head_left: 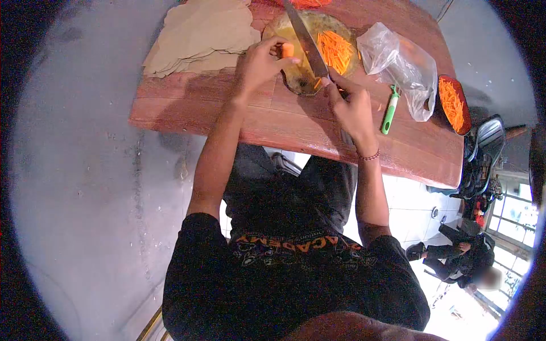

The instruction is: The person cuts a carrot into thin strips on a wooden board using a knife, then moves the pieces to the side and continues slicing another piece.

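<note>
My left hand (267, 61) is closed on a short piece of carrot (287, 51) over the left part of a round wooden cutting board (277, 27). In my right hand (350, 102) is the handle of a large kitchen knife (307, 41), its blade slanting up and left across the board. To the right of the blade lies a heap of carrot strips (334, 51) on the board. The knife's edge and the carrot piece are apart.
Brown cardboard (205, 34) covers the table's left side. Right of the board lie a clear plastic bag (398, 68), a green-and-white peeler (390, 109) and a dark bowl of carrot strips (453, 105). Another person (455, 250) sits at the lower right.
</note>
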Demonstrator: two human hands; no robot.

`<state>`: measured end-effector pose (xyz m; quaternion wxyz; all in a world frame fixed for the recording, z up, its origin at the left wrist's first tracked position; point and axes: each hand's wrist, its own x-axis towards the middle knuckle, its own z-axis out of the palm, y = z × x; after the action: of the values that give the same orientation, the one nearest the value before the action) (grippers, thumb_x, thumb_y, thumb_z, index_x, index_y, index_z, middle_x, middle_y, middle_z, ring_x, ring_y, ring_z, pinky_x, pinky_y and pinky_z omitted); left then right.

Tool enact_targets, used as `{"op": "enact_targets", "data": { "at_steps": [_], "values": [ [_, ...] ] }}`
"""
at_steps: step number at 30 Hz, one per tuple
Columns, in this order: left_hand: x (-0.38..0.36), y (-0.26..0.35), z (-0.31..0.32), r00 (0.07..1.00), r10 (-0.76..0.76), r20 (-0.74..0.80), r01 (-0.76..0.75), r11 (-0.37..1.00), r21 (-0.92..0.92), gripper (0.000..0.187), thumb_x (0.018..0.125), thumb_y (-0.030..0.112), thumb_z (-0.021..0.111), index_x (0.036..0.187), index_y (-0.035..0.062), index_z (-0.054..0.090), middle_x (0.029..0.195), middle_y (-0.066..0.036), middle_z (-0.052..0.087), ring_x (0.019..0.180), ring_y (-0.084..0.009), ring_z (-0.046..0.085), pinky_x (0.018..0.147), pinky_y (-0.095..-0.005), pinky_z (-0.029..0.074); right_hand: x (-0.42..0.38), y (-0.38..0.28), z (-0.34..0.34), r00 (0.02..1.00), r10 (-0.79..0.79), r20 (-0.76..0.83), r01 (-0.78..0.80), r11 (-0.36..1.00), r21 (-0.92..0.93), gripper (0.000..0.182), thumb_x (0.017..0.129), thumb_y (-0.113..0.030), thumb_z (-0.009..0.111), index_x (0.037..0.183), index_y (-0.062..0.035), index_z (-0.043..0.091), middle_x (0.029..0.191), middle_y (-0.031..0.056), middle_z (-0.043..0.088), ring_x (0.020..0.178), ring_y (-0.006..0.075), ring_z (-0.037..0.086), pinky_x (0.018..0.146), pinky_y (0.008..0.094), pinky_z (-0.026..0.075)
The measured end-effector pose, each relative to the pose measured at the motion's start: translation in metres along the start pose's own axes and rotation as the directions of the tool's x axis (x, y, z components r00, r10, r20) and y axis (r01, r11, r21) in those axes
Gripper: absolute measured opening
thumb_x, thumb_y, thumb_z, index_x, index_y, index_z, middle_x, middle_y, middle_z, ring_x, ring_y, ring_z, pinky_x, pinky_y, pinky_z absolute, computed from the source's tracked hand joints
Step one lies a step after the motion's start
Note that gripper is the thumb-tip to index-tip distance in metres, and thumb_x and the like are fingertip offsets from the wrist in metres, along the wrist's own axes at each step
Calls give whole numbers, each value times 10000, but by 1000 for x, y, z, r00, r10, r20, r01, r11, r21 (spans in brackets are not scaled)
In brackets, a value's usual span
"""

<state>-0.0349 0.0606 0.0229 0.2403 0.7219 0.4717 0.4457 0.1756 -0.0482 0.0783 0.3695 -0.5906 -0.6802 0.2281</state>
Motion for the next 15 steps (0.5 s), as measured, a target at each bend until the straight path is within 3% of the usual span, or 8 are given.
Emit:
{"op": "enact_targets", "data": {
  "at_steps": [2,6,11,15],
  "values": [
    [-1,-8,-6,995,-30,92,21,996,90,421,756,341,814,1074,88,702,897,-93,724,830,-192,705,751,-313,552,1,-4,1,1000,-17,7,17,1000,-4,343,944,-308,581,1170,-64,663,807,268,656,743,397,680,679,439,513],
    [-2,-10,-7,997,-12,79,6,997,78,425,768,348,799,1100,99,710,884,-102,728,824,-196,706,750,-320,554,0,-10,2,1000,-18,6,18,1000,-8,352,942,-306,583,1186,-64,659,801,277,651,743,391,683,671,440,515],
    [-6,9,9,1000,-23,-9,22,997,-69,421,762,357,797,1083,97,716,882,-92,731,777,-196,709,716,-317,549,1,-11,0,1000,19,18,-19,1000,0,364,938,-298,587,1197,-51,652,801,279,650,754,387,687,669,440,516],
    [-9,10,6,999,-40,10,40,999,5,390,784,341,780,1066,82,709,878,-114,723,787,-235,708,713,-331,545,1,-14,-3,999,35,26,-34,999,-34,361,930,-278,600,1198,-41,651,816,274,657,768,373,695,690,424,522]
  ]
}}
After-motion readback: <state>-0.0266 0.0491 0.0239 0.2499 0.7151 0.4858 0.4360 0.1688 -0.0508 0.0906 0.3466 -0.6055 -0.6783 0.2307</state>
